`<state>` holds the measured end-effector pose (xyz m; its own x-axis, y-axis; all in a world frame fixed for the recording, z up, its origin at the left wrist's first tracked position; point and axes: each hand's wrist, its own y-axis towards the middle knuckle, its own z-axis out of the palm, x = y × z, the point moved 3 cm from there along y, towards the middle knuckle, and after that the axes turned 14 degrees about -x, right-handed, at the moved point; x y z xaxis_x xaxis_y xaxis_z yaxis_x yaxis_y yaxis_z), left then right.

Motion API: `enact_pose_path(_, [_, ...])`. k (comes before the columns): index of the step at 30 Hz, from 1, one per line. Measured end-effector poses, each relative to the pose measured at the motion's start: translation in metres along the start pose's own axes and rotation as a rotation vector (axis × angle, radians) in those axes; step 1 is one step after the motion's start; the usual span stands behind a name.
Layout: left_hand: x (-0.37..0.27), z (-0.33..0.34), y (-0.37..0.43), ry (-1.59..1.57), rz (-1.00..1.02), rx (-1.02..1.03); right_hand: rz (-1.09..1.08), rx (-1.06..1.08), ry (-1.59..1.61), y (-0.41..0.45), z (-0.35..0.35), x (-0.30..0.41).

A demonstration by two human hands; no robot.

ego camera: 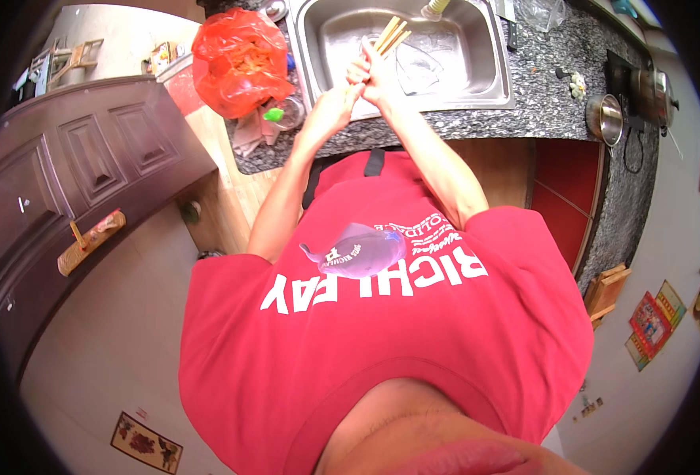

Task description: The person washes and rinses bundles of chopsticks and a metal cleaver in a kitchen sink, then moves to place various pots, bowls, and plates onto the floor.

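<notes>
A bundle of several wooden chopsticks (393,37) slants up over a stainless steel sink (503,77). My right hand (379,78) is closed around the bundle, with the far ends sticking out past the fingers. Just below and to the left, my left hand (333,108) grips the near end of the same bundle, close against the right hand. Both hands are above the sink's near rim. Bright light washes out the fingers, so the exact finger placing is hard to see. A ribbed faucet end (435,8) reaches in over the far side of the basin.
Left of the sink sits a red plastic bag (240,65), with a cloth (251,132) and a green cap (274,114) nearer me. A knife (511,34) lies right of the basin on the granite counter (540,113). Further right stand a metal bowl (605,120) and a lidded pot (653,98).
</notes>
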<state>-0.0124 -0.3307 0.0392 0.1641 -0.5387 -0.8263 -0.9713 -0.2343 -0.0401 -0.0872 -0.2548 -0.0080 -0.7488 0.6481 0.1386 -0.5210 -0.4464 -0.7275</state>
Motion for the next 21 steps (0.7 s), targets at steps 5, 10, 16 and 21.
enact_pose_path(5, [-0.019,0.031,-0.022,-1.051,-1.011,0.462,-0.040,0.127,0.118,0.031,-0.021,0.073])
enact_pose_path(10, [-0.003,0.067,-0.015,-0.893,-0.933,0.211,-0.103,0.126,-0.072,0.029,-0.044,0.034])
enact_pose_path(16, [-0.029,0.067,-0.007,0.214,-0.259,-0.005,-0.258,-0.254,-0.245,0.040,-0.048,0.076])
enact_pose_path(21, [-0.014,0.070,-0.008,-1.233,-1.015,0.297,-0.048,0.094,0.084,0.037,-0.037,0.070])
